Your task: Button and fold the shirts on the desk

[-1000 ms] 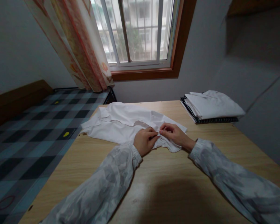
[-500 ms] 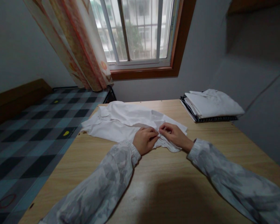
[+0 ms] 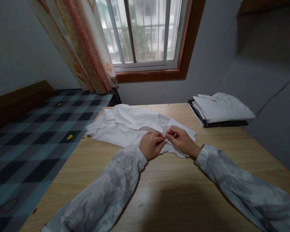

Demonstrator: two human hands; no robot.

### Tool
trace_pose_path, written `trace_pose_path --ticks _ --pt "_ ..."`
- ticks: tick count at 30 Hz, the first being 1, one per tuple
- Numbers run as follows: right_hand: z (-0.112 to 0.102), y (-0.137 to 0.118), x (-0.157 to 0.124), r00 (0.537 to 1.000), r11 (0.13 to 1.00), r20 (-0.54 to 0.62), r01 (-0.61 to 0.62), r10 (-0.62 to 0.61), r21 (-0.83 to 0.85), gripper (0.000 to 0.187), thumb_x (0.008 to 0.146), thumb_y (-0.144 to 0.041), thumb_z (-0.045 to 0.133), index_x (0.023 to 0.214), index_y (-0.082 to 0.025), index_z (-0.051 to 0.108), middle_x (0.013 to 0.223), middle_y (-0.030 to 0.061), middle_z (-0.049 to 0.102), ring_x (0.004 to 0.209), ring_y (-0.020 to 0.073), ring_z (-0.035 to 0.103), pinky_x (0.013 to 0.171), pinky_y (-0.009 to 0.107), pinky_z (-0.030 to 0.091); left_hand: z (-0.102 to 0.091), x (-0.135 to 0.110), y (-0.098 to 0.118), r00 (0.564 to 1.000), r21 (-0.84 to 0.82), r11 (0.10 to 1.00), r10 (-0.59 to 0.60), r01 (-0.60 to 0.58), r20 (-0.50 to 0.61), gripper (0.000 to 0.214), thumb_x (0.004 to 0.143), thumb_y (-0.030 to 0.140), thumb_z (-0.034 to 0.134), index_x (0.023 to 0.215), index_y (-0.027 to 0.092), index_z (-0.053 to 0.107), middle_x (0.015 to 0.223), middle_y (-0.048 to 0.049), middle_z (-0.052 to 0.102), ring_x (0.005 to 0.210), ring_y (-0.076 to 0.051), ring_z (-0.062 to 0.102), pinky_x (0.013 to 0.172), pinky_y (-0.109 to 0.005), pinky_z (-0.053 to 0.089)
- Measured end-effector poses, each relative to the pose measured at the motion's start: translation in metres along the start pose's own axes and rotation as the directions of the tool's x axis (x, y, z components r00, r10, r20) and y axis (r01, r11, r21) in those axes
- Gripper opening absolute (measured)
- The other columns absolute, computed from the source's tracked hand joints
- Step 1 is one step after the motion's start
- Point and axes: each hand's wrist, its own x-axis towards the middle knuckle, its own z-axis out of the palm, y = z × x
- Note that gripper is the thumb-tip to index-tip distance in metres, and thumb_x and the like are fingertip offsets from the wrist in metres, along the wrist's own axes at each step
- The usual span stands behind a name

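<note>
A white shirt [image 3: 125, 124] lies spread across the far part of the wooden table, its collar end to the left and some folds bunched at the right. My left hand [image 3: 151, 145] pinches the cloth near the shirt's near right edge. Close beside it, fingertips almost meeting, my right hand [image 3: 180, 138] pinches the same gathered bit of fabric. Whatever small detail sits between the fingertips is too small to make out. Both forearms wear grey patterned sleeves.
On the table's [image 3: 106, 187] far right corner sits a stack of folded clothes [image 3: 222, 108], white on top and dark below. A checked bed [image 3: 38, 138] adjoins on the left. Behind are a window [image 3: 145, 38] and a patterned curtain [image 3: 87, 48].
The view has shifted very slightly, so everything sits a little further right. Both hands keep their pinch on the shirt with barely any movement.
</note>
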Motion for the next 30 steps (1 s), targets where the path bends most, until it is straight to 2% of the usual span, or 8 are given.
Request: trace_pose_path --ticks 3,6,11,18,22,24,27,30 --pt "-0.002 0.016 0.007 0.981 0.974 0.109 -0.178 0.163 0.142 0.027 0.093 -0.045 0.070 0.087 -0.019 0.073 0.082 0.0034 0.072 0.078 0.0202 0.063 0.071 0.032 0.048 -0.002 -0.001 -0.001 0.998 0.007 0.998 0.067 -0.067 0.022 0.021 0.103 0.030 0.064 0.104 0.025 0.084 0.100 -0.0061 0.078 0.090 -0.020 0.071 0.088 -0.036 0.047" --pt "-0.005 0.030 0.011 0.962 0.958 0.143 -0.253 0.234 0.133 0.028 0.088 -0.045 0.071 0.086 -0.018 0.076 0.082 0.0040 0.074 0.077 0.0204 0.063 0.072 0.032 0.047 -0.002 -0.001 0.000 0.994 0.019 0.994 0.104 -0.104 0.028 0.020 0.103 0.029 0.063 0.105 0.025 0.083 0.101 -0.0062 0.077 0.092 -0.020 0.070 0.087 -0.036 0.047" --pt "-0.010 0.046 0.014 0.976 0.980 -0.095 -0.193 0.196 0.042 0.030 0.093 -0.049 0.063 0.088 -0.020 0.069 0.079 0.0016 0.068 0.075 0.0188 0.059 0.068 0.029 0.043 -0.002 0.001 0.000 0.999 -0.027 0.999 0.046 -0.046 -0.004 0.021 0.103 0.035 0.065 0.097 0.022 0.080 0.094 -0.0047 0.074 0.083 -0.017 0.067 0.084 -0.035 0.045" --pt "-0.050 0.069 0.022 0.882 0.929 -0.303 -0.312 0.362 0.200 0.042 0.091 -0.067 0.060 0.098 -0.026 0.057 0.069 -0.0006 0.064 0.058 0.0204 0.056 0.051 0.028 0.035 -0.027 -0.006 -0.016 0.990 -0.168 0.983 0.096 -0.078 0.103 0.030 0.102 0.044 0.063 0.085 0.020 0.066 0.096 -0.0079 0.071 0.094 -0.021 0.065 0.090 -0.034 0.046" --pt "-0.081 0.069 0.018 0.891 0.943 -0.371 -0.318 0.262 -0.098 0.036 0.096 -0.060 0.053 0.101 -0.025 0.061 0.071 0.0026 0.068 0.061 0.0228 0.061 0.056 0.029 0.036 -0.056 -0.026 -0.028 0.969 -0.320 0.945 0.142 -0.071 0.204 0.032 0.104 0.044 0.057 0.085 0.019 0.063 0.111 -0.0127 0.072 0.100 -0.022 0.065 0.092 -0.034 0.049" --pt "-0.098 0.067 0.013 0.916 0.898 -0.348 -0.315 0.202 -0.308 0.033 0.100 -0.054 0.050 0.103 -0.024 0.064 0.077 0.0051 0.072 0.066 0.0238 0.064 0.060 0.030 0.037 -0.076 -0.042 -0.036 0.952 -0.349 0.937 0.117 -0.012 0.282 0.033 0.103 0.045 0.057 0.086 0.019 0.062 0.104 -0.0108 0.073 0.094 -0.021 0.065 0.088 -0.032 0.050" --pt "-0.125 0.065 0.008 0.944 0.771 -0.256 -0.318 0.207 -0.552 0.031 0.103 -0.047 0.046 0.105 -0.024 0.067 0.084 0.0081 0.076 0.072 0.0250 0.068 0.062 0.031 0.036 -0.115 -0.072 -0.050 0.921 -0.277 0.946 -0.049 0.168 0.387 0.034 0.098 0.050 0.064 0.085 0.019 0.064 0.086 -0.0038 0.068 0.082 -0.018 0.061 0.075 -0.028 0.047" --pt "-0.146 0.066 0.006 0.936 0.673 -0.106 -0.316 0.335 -0.669 0.025 0.099 -0.042 0.053 0.098 -0.025 0.071 0.085 0.0081 0.077 0.075 0.0251 0.069 0.063 0.030 0.036 -0.157 -0.100 -0.066 0.863 -0.264 0.900 -0.197 0.347 0.464 0.037 0.091 0.054 0.071 0.082 0.019 0.066 0.088 -0.0031 0.071 0.081 -0.018 0.063 0.075 -0.027 0.048"
